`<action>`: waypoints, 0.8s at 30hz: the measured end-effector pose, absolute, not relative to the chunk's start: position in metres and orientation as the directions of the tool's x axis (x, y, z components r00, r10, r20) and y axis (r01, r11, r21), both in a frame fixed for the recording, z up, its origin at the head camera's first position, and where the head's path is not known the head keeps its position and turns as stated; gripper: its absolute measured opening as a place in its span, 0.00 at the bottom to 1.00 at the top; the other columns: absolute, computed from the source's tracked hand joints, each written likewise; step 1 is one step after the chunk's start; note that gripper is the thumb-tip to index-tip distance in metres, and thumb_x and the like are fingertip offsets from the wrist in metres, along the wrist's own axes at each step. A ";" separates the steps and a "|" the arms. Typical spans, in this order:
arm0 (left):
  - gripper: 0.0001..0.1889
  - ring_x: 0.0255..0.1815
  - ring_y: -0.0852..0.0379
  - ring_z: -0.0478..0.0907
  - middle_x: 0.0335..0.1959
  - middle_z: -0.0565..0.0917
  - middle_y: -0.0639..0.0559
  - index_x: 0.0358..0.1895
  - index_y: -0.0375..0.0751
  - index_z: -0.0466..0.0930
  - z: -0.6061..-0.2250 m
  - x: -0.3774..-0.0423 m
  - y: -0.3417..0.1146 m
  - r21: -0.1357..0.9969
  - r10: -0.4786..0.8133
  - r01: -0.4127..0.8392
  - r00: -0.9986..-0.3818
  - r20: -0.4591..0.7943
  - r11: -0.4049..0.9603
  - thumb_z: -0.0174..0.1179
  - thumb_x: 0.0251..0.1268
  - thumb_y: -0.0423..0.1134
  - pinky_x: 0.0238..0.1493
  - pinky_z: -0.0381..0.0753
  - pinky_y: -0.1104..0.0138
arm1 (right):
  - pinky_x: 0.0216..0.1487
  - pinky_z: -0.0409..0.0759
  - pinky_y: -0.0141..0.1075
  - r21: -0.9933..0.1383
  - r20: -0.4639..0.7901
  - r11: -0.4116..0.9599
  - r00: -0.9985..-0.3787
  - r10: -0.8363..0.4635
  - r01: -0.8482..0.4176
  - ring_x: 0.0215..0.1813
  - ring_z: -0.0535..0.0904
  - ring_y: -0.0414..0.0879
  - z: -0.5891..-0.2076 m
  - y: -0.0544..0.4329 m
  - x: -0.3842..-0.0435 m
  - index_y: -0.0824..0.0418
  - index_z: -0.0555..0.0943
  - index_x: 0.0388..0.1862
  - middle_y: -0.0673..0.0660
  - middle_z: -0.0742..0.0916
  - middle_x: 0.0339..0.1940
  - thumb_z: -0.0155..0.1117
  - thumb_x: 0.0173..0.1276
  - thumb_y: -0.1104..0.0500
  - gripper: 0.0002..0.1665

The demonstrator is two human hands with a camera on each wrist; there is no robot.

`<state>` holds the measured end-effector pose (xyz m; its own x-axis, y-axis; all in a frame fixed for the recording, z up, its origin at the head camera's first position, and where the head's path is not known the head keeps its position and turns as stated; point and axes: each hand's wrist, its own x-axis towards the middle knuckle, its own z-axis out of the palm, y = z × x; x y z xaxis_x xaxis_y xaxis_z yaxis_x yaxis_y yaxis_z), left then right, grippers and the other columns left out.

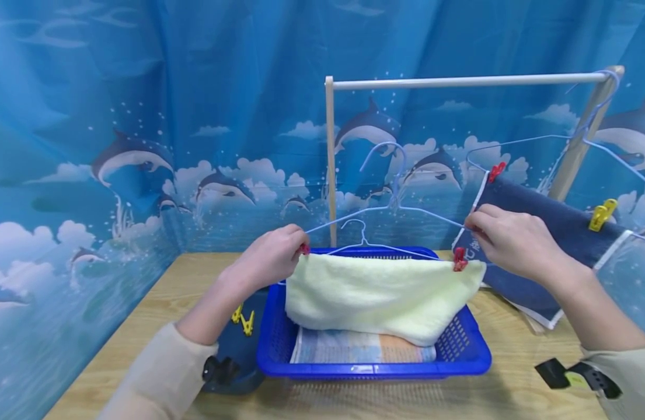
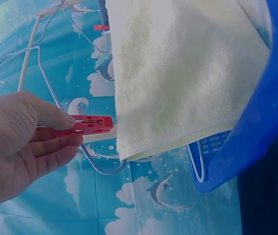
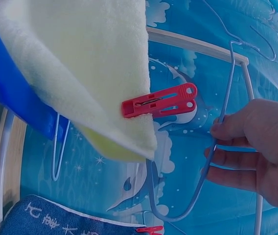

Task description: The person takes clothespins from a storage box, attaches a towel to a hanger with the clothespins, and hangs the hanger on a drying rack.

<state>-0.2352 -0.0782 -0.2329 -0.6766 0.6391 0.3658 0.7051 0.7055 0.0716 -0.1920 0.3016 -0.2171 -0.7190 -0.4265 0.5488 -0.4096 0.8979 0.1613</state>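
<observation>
A pale yellow towel (image 1: 369,291) hangs folded over the lower bar of a light blue wire hanger (image 1: 394,189), in front of the blue basket. My left hand (image 1: 274,256) pinches a red clothespin (image 2: 92,124) between thumb and fingers, its tip right at the towel's edge in the left wrist view. On the other side, my right hand (image 1: 511,239) pinches the sloping right arm of this hanger between thumb and fingertips. Another red clothespin (image 3: 161,100) clips the towel near its right corner, close to the right hand. The hanger's hook points up, free of the rail.
The blue basket (image 1: 375,369) holds a folded patterned cloth (image 1: 354,347) and another wire hanger (image 1: 363,233). Behind stands a rack with a white rail (image 1: 459,81); a navy towel (image 1: 543,233) hangs at its right. Yellow clothespins (image 1: 247,322) lie in a dark tray (image 1: 233,350) at left.
</observation>
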 end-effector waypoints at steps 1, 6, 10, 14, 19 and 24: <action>0.07 0.36 0.54 0.75 0.37 0.78 0.48 0.38 0.36 0.80 -0.233 -0.235 -0.079 0.062 0.639 0.705 -0.673 0.371 0.707 0.56 0.59 0.25 0.39 0.78 0.65 | 0.20 0.68 0.31 0.163 0.552 0.897 -0.716 -0.427 -0.410 0.22 0.70 0.42 -0.217 0.302 -0.192 0.64 0.80 0.36 0.57 0.81 0.30 0.69 0.50 0.70 0.13; 0.04 0.36 0.53 0.75 0.36 0.79 0.48 0.33 0.38 0.82 -0.234 -0.234 -0.082 0.000 0.656 0.717 -0.638 0.403 0.697 0.60 0.57 0.28 0.37 0.77 0.66 | 0.20 0.69 0.31 0.170 0.564 0.898 -0.707 -0.427 -0.407 0.22 0.70 0.42 -0.218 0.302 -0.192 0.64 0.80 0.36 0.57 0.81 0.30 0.69 0.49 0.70 0.13; 0.03 0.37 0.53 0.74 0.36 0.79 0.49 0.31 0.41 0.83 -0.235 -0.231 -0.085 -0.069 0.679 0.725 -0.603 0.418 0.686 0.63 0.54 0.30 0.35 0.77 0.66 | 0.20 0.69 0.32 0.175 0.569 0.895 -0.700 -0.431 -0.409 0.22 0.71 0.43 -0.218 0.302 -0.192 0.64 0.80 0.35 0.57 0.81 0.30 0.69 0.49 0.70 0.13; 0.03 0.36 0.52 0.74 0.37 0.79 0.48 0.29 0.43 0.83 -0.237 -0.231 -0.087 -0.116 0.685 0.721 -0.577 0.445 0.683 0.65 0.53 0.31 0.34 0.76 0.65 | 0.20 0.70 0.33 0.175 0.570 0.899 -0.703 -0.426 -0.402 0.23 0.71 0.43 -0.217 0.301 -0.191 0.64 0.80 0.36 0.57 0.81 0.31 0.69 0.50 0.70 0.13; 0.05 0.34 0.52 0.75 0.36 0.80 0.48 0.33 0.43 0.83 -0.240 -0.232 -0.087 -0.176 0.684 0.708 -0.539 0.491 0.684 0.66 0.52 0.33 0.31 0.77 0.65 | 0.20 0.70 0.32 0.171 0.571 0.899 -0.703 -0.424 -0.404 0.22 0.71 0.43 -0.218 0.301 -0.191 0.64 0.80 0.35 0.57 0.81 0.31 0.68 0.51 0.70 0.12; 0.08 0.32 0.52 0.76 0.36 0.81 0.47 0.39 0.40 0.81 -0.241 -0.232 -0.088 -0.236 0.693 0.698 -0.495 0.524 0.676 0.63 0.54 0.31 0.30 0.76 0.65 | 0.20 0.68 0.31 0.176 0.581 0.894 -0.690 -0.432 -0.412 0.22 0.70 0.42 -0.219 0.302 -0.191 0.63 0.80 0.35 0.56 0.81 0.31 0.68 0.50 0.70 0.12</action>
<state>-0.2322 -0.0876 -0.2406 -0.4947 0.6932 0.5241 0.6977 0.6764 -0.2361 -0.1908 0.3018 -0.2187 -0.6899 -0.4320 0.5809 -0.4120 0.8941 0.1757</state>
